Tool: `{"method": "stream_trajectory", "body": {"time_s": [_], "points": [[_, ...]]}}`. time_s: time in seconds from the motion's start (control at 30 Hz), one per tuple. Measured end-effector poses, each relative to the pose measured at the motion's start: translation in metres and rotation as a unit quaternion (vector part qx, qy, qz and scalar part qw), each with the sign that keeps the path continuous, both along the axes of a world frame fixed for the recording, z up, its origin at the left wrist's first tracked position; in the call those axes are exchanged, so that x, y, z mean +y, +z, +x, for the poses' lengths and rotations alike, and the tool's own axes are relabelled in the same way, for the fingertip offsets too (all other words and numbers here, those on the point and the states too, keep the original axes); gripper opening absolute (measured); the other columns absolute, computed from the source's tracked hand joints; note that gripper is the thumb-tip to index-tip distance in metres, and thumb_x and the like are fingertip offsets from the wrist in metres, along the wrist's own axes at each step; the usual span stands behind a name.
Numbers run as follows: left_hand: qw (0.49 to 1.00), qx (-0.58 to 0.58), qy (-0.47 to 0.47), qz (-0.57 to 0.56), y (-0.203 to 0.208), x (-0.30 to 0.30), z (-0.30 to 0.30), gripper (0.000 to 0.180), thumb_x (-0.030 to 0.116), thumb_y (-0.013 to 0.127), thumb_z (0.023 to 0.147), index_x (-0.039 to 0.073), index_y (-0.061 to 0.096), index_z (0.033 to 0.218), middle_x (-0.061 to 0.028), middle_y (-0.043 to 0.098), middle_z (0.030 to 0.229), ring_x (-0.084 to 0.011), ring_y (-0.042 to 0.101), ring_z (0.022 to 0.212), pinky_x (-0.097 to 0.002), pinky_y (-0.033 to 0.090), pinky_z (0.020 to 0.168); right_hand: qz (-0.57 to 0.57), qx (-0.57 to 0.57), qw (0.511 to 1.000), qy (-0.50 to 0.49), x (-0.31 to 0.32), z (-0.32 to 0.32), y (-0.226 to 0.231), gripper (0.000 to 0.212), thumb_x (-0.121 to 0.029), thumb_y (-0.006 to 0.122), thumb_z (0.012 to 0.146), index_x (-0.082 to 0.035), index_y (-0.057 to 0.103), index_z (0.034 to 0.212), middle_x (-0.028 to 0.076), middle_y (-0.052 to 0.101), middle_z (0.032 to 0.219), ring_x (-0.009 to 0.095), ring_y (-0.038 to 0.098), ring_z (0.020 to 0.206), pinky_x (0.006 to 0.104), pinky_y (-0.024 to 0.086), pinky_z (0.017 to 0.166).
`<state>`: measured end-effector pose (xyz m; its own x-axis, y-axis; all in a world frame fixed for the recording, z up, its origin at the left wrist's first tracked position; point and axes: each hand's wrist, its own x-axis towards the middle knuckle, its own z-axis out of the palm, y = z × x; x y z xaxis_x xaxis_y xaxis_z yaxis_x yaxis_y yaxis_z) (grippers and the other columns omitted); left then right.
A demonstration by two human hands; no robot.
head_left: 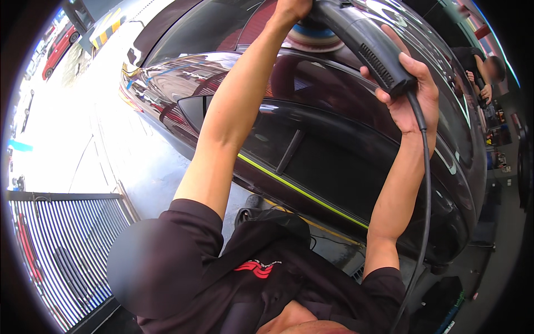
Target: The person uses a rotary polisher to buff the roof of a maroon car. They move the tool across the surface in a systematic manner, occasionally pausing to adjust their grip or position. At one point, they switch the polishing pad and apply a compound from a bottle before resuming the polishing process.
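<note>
A black corded polisher (364, 47) lies across the glossy dark maroon roof (328, 78) of a car. Its round pad (314, 40), with whitish and blue layers, meets the roof surface. My right hand (414, 92) wraps round the rear end of the polisher's body, where the black cord (427, 178) comes out and hangs down past my right forearm. At the top edge of the view, my left hand (293, 8) is closed over the polisher's front end, above the pad; its fingers are partly cut off.
Below the roof is the car's side window (334, 161), with a yellow-green strip (300, 189) along its lower edge. Blue tape (167, 75) marks the front pillar. Another person (484, 72) appears at the far right. A slatted metal gate (67, 256) stands at lower left.
</note>
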<state>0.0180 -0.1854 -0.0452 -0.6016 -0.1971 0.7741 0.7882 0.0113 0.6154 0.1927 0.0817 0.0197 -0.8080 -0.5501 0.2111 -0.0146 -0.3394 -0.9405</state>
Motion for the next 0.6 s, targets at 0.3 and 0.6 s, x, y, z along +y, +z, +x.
{"method": "stream_trajectory", "body": {"time_s": [0.3,0.6], "points": [[0.999,-0.004,0.035,0.012,-0.024,-0.071,0.007,0.056,0.034,0.038,0.099,-0.008,0.074,0.106,-0.0167,0.077,0.096,-0.0238,0.072,0.090,-0.0337,0.055,0.085,0.030,0.005,0.999,0.020,-0.057,-0.017,-0.011,0.067,-0.028,0.066,0.092,-0.001,0.047,0.151,0.024,0.056,0.136,0.034,0.071,0.098,0.0241,0.059,0.054],[0.996,0.020,-0.011,0.082,-0.046,-0.107,0.002,0.057,0.036,0.039,0.100,-0.009,0.072,0.109,-0.0179,0.075,0.101,-0.0255,0.071,0.097,-0.0347,0.055,0.091,0.011,-0.079,0.996,0.040,-0.085,-0.028,-0.018,0.097,-0.027,0.079,0.084,-0.008,0.027,0.163,0.028,0.061,0.136,0.045,0.072,0.097,0.0588,0.061,0.079]]}}
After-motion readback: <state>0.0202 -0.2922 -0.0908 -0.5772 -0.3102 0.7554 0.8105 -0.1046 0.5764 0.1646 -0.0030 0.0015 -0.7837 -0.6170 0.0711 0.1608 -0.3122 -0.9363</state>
